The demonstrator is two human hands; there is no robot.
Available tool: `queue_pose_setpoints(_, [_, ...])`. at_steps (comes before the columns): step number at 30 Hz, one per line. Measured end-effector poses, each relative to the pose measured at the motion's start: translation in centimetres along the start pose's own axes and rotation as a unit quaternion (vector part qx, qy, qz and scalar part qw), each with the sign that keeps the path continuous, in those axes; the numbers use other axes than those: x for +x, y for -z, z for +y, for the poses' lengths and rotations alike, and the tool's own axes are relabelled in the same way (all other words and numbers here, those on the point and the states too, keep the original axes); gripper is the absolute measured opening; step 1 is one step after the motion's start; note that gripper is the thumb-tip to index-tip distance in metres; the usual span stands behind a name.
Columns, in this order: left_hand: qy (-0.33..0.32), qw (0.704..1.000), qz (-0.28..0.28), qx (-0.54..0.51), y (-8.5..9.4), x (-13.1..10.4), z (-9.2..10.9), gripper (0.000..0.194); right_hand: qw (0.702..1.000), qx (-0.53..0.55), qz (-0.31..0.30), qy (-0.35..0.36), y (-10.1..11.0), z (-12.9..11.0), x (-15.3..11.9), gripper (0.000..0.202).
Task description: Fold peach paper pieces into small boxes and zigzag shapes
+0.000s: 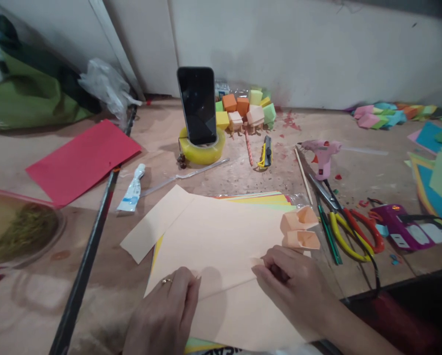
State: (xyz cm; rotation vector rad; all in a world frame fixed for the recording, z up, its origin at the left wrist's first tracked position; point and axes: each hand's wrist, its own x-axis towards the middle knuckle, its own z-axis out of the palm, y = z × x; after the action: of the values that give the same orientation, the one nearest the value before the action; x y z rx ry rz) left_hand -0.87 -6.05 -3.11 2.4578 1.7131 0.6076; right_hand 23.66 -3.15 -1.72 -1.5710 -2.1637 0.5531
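Observation:
A stack of coloured paper lies before me, with pale peach sheets (224,227) on top. My left hand (165,310), a ring on one finger, is closed low over the sheets at the left; what its fingertips hold is too hard to make out against the paper. Across from it, my right hand (290,281) pinches a small peach paper piece (256,262) between thumb and fingers. Just beyond that hand, two small folded peach paper shapes (300,219) rest at the stack's right edge. A peach paper strip (154,224) sticks out at the upper left.
A phone (197,106) leans in a yellow tape roll (202,150). Behind are folded paper cubes (243,106) and a cutter (265,153). To the right lie a pink glue gun (322,155), scissors (354,231) and a purple power strip (405,227). Red paper (84,160) lies left.

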Motion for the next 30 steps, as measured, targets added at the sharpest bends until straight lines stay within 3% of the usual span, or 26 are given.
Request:
queue_pose_setpoints(9, [-0.013, 0.997, 0.018, 0.08, -0.3, -0.2, 0.4, 0.014, 1.0, -0.014, -0.001, 0.002, -0.3, 0.3, -0.1, 0.025])
queue_pose_setpoints(11, [-0.047, 0.993, 0.028, 0.103, -0.3, 0.0, 0.1, 0.016, 1.0, -0.024, -0.008, -0.001, -0.4, 0.6, -0.1, 0.021])
queue_pose_setpoints(14, [-0.161, 0.983, 0.005, 0.086, 0.1, 0.4, 0.0, 0.036, 0.998, -0.056, -0.008, 0.011, -0.2, 0.9, -0.2, 0.011])
queue_pose_setpoints(16, [-0.232, 0.969, -0.044, 0.067, 0.5, 0.6, 0.3, 0.045, 0.991, -0.105, 0.027, 0.079, 0.0, 0.8, -0.2, 0.011])
queue_pose_setpoints(18, [-0.269, 0.956, -0.084, 0.079, 0.7, 0.7, 0.9, 0.049, 0.965, -0.142, 0.043, 0.214, 0.2, 0.3, -0.3, 0.019])
queue_pose_setpoints(20, [-0.274, 0.948, -0.106, 0.122, 0.8, 0.5, 1.6, 0.05, 0.93, -0.138, 0.007, 0.34, 0.1, -0.3, -0.2, 0.022])
queue_pose_setpoints(22, [-0.276, 0.941, -0.11, 0.162, 0.7, 0.1, 2.1, 0.048, 0.915, -0.111, -0.033, 0.387, 0.0, -0.7, -0.2, 0.021])
queue_pose_setpoints(26, [-0.277, 0.934, -0.1, 0.2, 1.0, -1.5, 1.2, 0.044, 0.935, -0.076, -0.045, 0.342, 0.1, 0.0, -0.5, 0.023])
queue_pose_setpoints(30, [-0.285, 0.938, -0.069, 0.185, 2.2, -3.3, -1.2, 0.045, 0.953, -0.086, -0.004, 0.289, 0.8, 1.7, -1.7, 0.034])
